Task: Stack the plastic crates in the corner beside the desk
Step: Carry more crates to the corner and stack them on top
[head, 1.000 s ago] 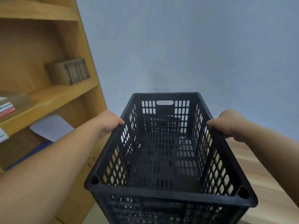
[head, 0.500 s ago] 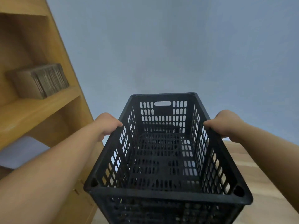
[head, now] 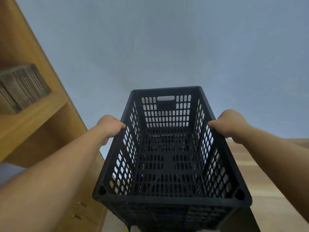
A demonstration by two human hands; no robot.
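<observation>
At the far left stands a wooden shelf unit point(head: 41, 118), its side panel slanting up and away toward the top left corner; on one of its shelves sits a stack of brown cardboard pieces point(head: 23, 86), blurred, pushed toward the left edge of the view; below that shelf the wood gives way to a darker recess, and lower still two small metal fittings show on a cabinet front point(head: 80, 210). The left forearm reaches up from the lower left, and the left hand point(head: 109, 125) is curled over the rim of the black plastic crate point(head: 167, 164) on its left long side, fingers wrapped down the outer wall where they cannot be seen, thumb side touching the top edge. The crate is held in the middle of the view, open side up and tipped a little so that its slotted floor and all four perforated walls show; the far short wall carries an oval handle slot near its top; the near short wall fills the bottom of the frame. Behind it rises a plain grey-blue wall point(head: 167, 47). The right hand point(head: 227, 123) closes on the rim of the right long side, opposite the left hand, knuckles up, fingers hidden on the outside. To the right of the crate lies a pale wooden desk top point(head: 270, 190), its surface running out past the right forearm to the edge of the view.
</observation>
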